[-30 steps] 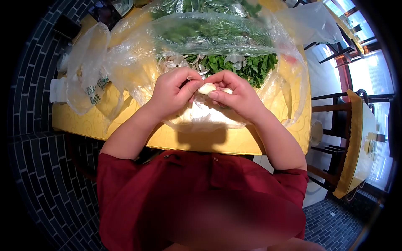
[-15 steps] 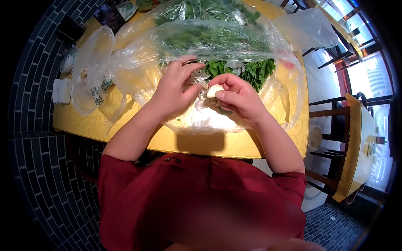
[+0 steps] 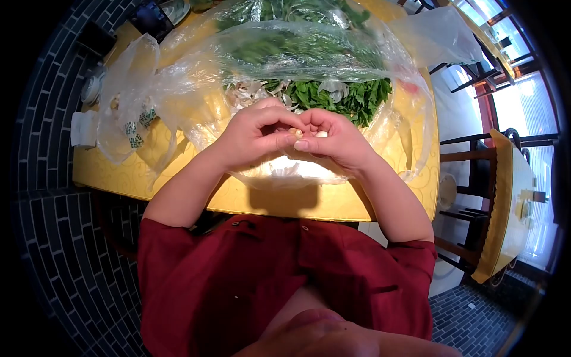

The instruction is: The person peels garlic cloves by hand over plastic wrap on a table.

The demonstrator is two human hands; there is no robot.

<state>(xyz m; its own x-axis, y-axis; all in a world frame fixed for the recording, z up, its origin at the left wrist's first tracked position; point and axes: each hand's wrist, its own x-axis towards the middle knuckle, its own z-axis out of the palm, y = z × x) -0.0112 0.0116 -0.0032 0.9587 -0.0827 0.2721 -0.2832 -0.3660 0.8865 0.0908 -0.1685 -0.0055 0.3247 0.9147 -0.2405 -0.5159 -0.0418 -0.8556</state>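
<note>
My left hand (image 3: 256, 132) and my right hand (image 3: 342, 143) meet above the table with their fingertips touching. A white garlic clove (image 3: 322, 134) shows in the curled fingers of my right hand. Between thumb and finger, my left hand pinches a small pale yellowish piece of garlic (image 3: 298, 133); the right thumb is close against it. Behind the hands, leafy greens (image 3: 366, 101) and papery garlic skins (image 3: 247, 92) lie on a clear plastic bag (image 3: 297, 50). More white skins (image 3: 285, 168) rest beneath my hands, partly washed out by bright light.
The yellow-covered table (image 3: 113, 175) ends just before my body. At left are a clear bag with green print (image 3: 140, 128) and a white box (image 3: 83, 130). A phone-like screen (image 3: 150, 19) stands at the back left. Chairs and another table (image 3: 505, 208) are at right.
My left hand has moved right to meet the right hand and now pinches a small piece. The clove has gone deeper into my right fingers. Garlic skins behind the left hand have come into view.
</note>
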